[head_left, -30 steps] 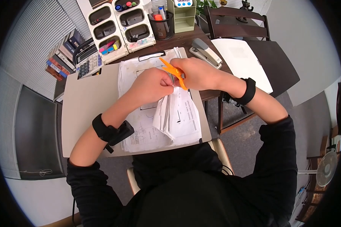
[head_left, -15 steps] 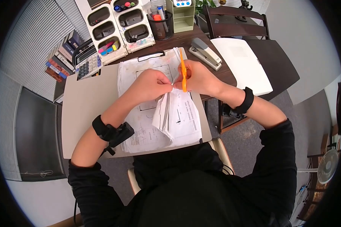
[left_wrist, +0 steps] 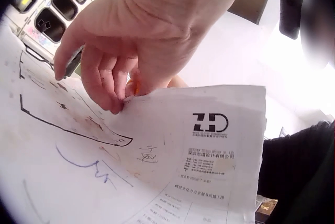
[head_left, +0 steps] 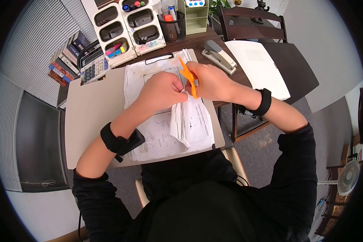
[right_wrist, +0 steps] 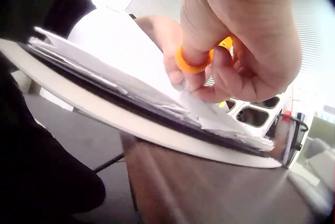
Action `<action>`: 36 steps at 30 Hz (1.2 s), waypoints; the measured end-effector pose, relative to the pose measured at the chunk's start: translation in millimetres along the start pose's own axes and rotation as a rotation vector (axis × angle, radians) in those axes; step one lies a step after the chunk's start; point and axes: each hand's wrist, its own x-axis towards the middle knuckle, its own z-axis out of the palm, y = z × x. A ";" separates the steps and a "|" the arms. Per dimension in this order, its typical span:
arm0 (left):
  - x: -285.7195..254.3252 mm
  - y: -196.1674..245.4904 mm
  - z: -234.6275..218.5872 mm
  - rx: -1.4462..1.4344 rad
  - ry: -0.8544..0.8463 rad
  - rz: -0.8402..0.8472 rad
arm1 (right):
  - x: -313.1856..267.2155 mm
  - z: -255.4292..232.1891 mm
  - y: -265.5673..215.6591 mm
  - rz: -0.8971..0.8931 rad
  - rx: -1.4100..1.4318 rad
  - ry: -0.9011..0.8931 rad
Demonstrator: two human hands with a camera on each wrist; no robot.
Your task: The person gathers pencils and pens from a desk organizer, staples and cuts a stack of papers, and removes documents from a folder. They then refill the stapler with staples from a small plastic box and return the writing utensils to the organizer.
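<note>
Desk (head_left: 185,45), pens (head_left: 172,13) in cup (head_left: 174,35), papers (head_left: 198,127)

In the head view, pale blinds (head_left: 38,44) hang at ten o'clock, a dark panel (head_left: 40,145) at nine. A brown table (head_left: 197,39) stands at twelve o'clock, a dark chair (head_left: 252,13) at one. At two rises a pale wall (head_left: 316,48). The grey floor (head_left: 258,159) shows at four, with a fan (head_left: 348,178) farther out. In the left wrist view, the light (left_wrist: 309,88) is strong at three.
</note>
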 end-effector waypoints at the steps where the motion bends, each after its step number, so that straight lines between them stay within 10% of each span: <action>1: -2.5 2.4 0.5 0.032 0.044 -0.020 | 2.4 -5.3 -4.2 -0.031 -0.074 -0.070; 9: 6.7 -19.4 4.3 -0.124 -0.024 0.008 | 24.0 -30.6 0.2 -0.158 -0.267 -0.220; 18: 2.4 -22.7 15.8 0.170 -0.137 0.471 | 54.9 -65.1 52.1 0.037 -0.186 0.160; 25: -0.3 -25.2 21.5 0.205 -0.103 0.463 | 109.4 -64.6 79.2 0.086 -0.324 0.404; 36: -20.1 -36.7 11.2 0.153 -0.127 0.536 | 93.4 -61.8 77.1 0.080 -0.328 0.316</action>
